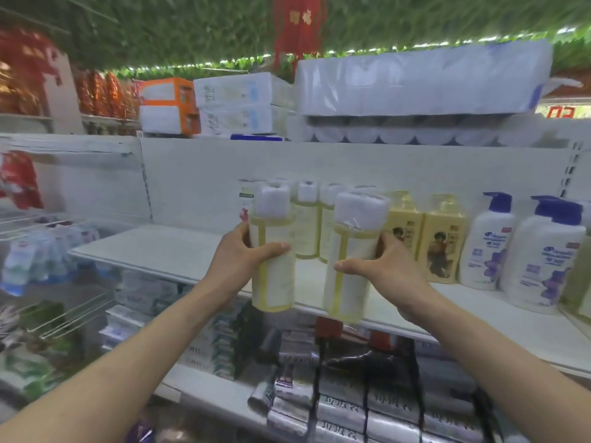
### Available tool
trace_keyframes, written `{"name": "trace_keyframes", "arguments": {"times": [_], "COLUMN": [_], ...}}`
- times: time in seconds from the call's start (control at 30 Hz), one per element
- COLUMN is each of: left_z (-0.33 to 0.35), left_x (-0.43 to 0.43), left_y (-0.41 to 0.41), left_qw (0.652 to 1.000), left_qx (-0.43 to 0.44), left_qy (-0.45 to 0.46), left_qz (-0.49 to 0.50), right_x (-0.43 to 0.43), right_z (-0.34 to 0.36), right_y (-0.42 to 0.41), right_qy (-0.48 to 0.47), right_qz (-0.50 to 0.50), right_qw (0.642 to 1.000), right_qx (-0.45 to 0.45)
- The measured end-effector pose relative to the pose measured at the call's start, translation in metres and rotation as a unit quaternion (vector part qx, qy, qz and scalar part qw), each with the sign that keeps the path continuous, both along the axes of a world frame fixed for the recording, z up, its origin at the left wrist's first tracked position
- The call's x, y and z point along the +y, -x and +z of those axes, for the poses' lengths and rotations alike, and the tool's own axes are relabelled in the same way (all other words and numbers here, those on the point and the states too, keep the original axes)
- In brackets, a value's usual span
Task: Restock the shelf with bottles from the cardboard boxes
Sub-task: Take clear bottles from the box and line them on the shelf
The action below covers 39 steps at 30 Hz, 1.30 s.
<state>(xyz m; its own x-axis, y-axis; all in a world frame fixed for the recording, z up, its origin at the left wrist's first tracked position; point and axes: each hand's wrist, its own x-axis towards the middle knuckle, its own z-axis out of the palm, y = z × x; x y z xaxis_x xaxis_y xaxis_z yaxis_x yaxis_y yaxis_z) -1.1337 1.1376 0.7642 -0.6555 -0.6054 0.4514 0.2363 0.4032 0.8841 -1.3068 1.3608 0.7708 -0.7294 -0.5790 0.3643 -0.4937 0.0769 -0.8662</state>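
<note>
At 9 o'clock from the held bottles, the shelf (153, 247) shows bare board. The left forearm enters from 7 o'clock. The left hand (240, 263) grips the left bottle (271, 260) at mid-body, with the thumb across the front label and the fingers wrapped behind, out of sight. The bottle's long axis runs 12 to 6 o'clock, cap up. Its base hangs just in front of the shelf edge and is not set down.

At 12 o'clock, between the two held bottles, a row (307, 225) of matching bottles stands on the board.

The right forearm enters from 5 o'clock. The right hand (383, 270) grips the right bottle (348, 266) the same way, upright, with its base also off the board. Yellow bottles (444, 238) stand just beside this hand at 3 o'clock, and pump bottles (486, 241) stand beyond them.

Free board lies at 10 o'clock from the left bottle, so the left hand is judged nearer to an open position. The right bottle has room only in front of the row.
</note>
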Motion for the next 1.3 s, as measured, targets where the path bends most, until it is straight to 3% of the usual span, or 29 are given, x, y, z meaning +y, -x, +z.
{"name": "trace_keyframes", "arguments": {"times": [0.23, 0.43, 0.6, 0.87, 1.17, 1.3], "left_z": [-0.003, -0.018, -0.027, -0.029, -0.051, -0.057], "left_x": [-0.107, -0.146, -0.15, -0.151, -0.135, -0.127], "left_y": [0.032, 0.061, 0.075, 0.069, 0.05, 0.046], "left_qw": [0.998, 0.993, 0.994, 0.991, 0.987, 0.984], "left_qx": [-0.025, -0.048, -0.041, -0.056, -0.118, -0.131], "left_qy": [0.01, 0.029, 0.004, 0.041, 0.077, 0.106], "left_qz": [-0.06, -0.1, -0.103, -0.116, -0.074, -0.057], "right_x": [-0.094, -0.132, -0.133, -0.098, -0.137, -0.139], "right_z": [-0.013, -0.021, -0.024, -0.039, -0.058, -0.067], "right_y": [0.01, 0.022, 0.026, 0.03, 0.024, 0.031], "right_qy": [0.005, -0.004, -0.023, -0.103, -0.058, -0.084], "right_qz": [-0.099, -0.158, -0.14, 0.015, -0.134, -0.101], "right_qw": [0.995, 0.987, 0.99, 0.993, 0.989, 0.991], "right_qx": [-0.019, -0.009, -0.004, -0.054, 0.031, 0.005]}}
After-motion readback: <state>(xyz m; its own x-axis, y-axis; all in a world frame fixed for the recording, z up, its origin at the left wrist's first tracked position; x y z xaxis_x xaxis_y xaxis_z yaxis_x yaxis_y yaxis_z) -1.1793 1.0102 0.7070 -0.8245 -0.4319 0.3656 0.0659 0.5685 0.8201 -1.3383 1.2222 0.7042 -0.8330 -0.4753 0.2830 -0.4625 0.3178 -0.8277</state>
